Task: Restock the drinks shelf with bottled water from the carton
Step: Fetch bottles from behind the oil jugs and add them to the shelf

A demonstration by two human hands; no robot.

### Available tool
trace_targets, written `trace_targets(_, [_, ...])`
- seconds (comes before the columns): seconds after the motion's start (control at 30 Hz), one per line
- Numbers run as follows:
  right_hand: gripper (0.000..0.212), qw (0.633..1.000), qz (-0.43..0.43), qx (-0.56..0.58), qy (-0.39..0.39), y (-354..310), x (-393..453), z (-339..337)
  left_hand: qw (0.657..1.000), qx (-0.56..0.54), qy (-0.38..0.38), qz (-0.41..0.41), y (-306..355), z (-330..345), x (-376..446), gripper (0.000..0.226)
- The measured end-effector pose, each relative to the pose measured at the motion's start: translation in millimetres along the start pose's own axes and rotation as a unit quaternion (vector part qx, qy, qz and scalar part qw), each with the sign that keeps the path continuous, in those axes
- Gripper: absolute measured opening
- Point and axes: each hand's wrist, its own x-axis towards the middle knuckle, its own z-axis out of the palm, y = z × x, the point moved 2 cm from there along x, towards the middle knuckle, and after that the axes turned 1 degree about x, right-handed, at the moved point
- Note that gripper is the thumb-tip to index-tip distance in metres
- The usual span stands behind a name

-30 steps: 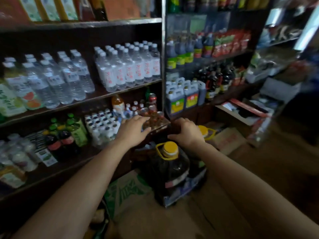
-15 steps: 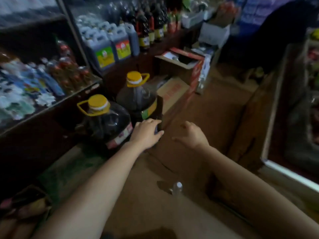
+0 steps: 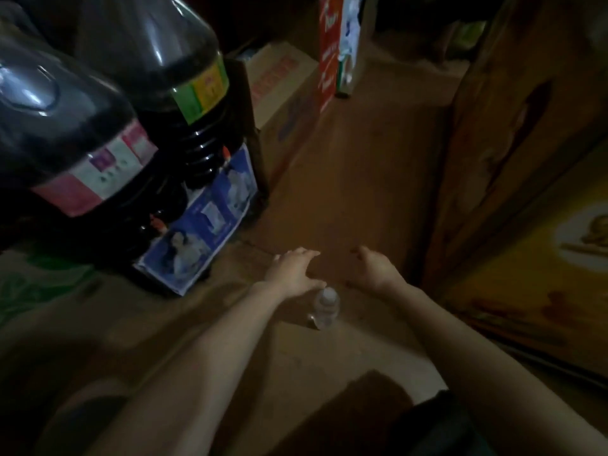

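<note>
A small clear water bottle (image 3: 325,307) with a white cap stands upright low in the middle of the view, on a brown cardboard surface. My left hand (image 3: 293,272) hovers just beyond and left of it, palm down, fingers spread, holding nothing. My right hand (image 3: 375,270) is to the right of the bottle, fingers curled downward, also holding nothing. Both hands are over a brown carton top (image 3: 335,205). The drinks shelf is out of view.
Two large dark jugs (image 3: 75,133) stand close on the left on a box with a blue printed side (image 3: 200,225). A brown carton (image 3: 283,93) and a red-white box (image 3: 339,44) lie farther back. A wooden cabinet side (image 3: 513,133) rises on the right.
My view swung away from the shelves and dropped toward the floor. Both hands left the shelf edge and came down, now hovering by the small water bottle, which appears closer.
</note>
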Motion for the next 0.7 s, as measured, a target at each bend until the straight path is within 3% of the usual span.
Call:
trace_targets(0.23, [0.089,0.999,0.014,0.017,-0.032,52,21,75,0.998,-0.042,-0.041,0.021,-11,93,39,0.081])
trace_targets(0.47, [0.09,0.999,0.028,0.004,-0.038,69,24,89,0.99,-0.142,0.014,0.011,-5,117,53,0.038])
trace_targets(0.7, [0.101,0.997,0.062,0.011,-0.054,73,21,100,0.97,-0.244,0.019,0.004,-24,126,50,0.025])
